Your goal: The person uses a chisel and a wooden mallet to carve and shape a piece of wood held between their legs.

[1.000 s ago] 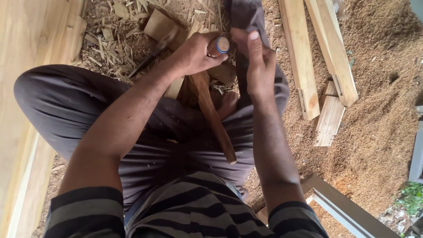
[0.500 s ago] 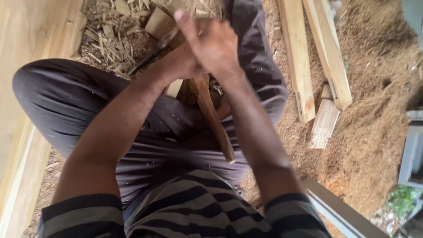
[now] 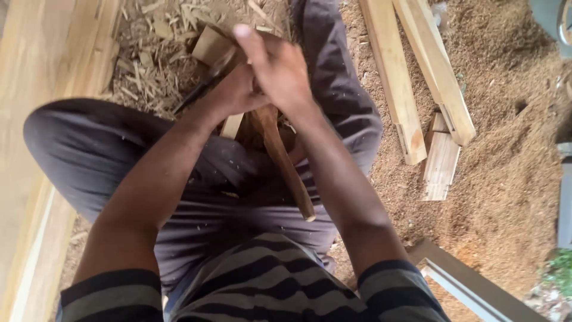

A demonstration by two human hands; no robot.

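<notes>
Above the lap, right hand overlaps left hand.

Dark-and-grey striped short-sleeved shirt, grey trousers flecked with wood dust.

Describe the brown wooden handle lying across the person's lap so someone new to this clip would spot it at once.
Start at the grey trousers of the seated person, filling the middle of the view. From the two hands clasped together above the lap, a brown wooden handle runs down and to the right, ending over the thigh. It is dark, rounded and slightly curved, unlike the pale, flat, square-edged planks lying on the sawdust to the right.
</notes>
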